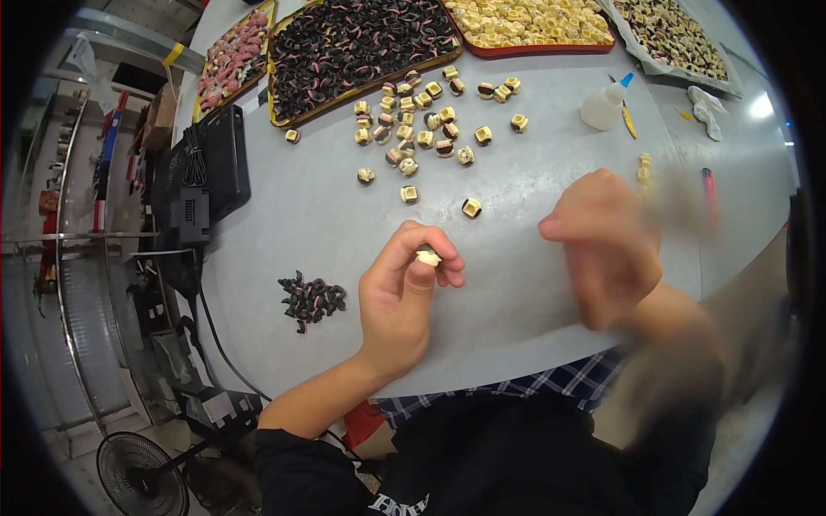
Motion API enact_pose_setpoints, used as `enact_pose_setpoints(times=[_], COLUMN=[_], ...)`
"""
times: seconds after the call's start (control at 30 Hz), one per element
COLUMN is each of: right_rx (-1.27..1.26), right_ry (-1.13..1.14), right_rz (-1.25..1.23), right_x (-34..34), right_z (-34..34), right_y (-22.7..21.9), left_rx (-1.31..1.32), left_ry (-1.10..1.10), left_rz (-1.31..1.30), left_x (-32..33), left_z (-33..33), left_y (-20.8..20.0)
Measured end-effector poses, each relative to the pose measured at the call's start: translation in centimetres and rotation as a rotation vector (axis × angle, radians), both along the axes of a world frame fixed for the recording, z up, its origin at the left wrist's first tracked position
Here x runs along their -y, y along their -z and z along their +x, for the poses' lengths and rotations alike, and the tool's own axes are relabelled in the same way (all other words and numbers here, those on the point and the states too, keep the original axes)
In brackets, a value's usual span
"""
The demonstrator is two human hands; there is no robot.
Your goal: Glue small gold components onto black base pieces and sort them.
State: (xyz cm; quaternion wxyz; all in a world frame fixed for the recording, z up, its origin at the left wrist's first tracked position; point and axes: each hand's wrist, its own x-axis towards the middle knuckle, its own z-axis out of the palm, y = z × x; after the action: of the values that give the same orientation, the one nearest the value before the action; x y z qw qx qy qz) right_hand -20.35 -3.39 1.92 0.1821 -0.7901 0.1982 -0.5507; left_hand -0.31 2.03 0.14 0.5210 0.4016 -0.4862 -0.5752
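My left hand [397,297] is closed, pinching a small cream-and-black piece [428,256] between thumb and fingertips above the table. To its right, my right hand [607,245] is raised with fingers curled in. It is blurred by motion, and whatever it may hold is hidden. Beyond my hands, several small cream-and-black block pieces [409,194] are scattered on the grey table [508,301]. Left of my left hand lies a small heap of black curved pieces [311,301], some with pink on them.
Along the far edge stand trays of black-and-pink curved pieces [361,52], cream pieces [529,24], pink pieces [234,60] and cream-and-dark pieces [675,39]. A blue-tipped squeeze bottle [602,107] and a red pen-like tool [709,193] are at right. A black case [225,163] sits left.
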Motion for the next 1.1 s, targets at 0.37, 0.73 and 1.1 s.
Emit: enact_pose_setpoints(times=[0.37, 0.73, 1.1], right_rx=[0.235, -0.011, -0.113], right_ry=[0.124, 0.886, 0.626], right_rz=[-0.054, 0.504, 0.679], right_x=[1.1, 4.3, 5.7], right_z=[-2.0, -2.4, -3.8], right_y=[1.3, 2.9, 2.3], left_rx=[0.021, 0.638, 1.146], left_ry=[0.052, -0.390, -0.237], left_rz=[-0.043, -0.554, -0.209], left_x=[0.4, 2.5, 3.4], left_z=[0.6, 2.2, 8.0], left_y=[-0.3, -0.1, -5.5])
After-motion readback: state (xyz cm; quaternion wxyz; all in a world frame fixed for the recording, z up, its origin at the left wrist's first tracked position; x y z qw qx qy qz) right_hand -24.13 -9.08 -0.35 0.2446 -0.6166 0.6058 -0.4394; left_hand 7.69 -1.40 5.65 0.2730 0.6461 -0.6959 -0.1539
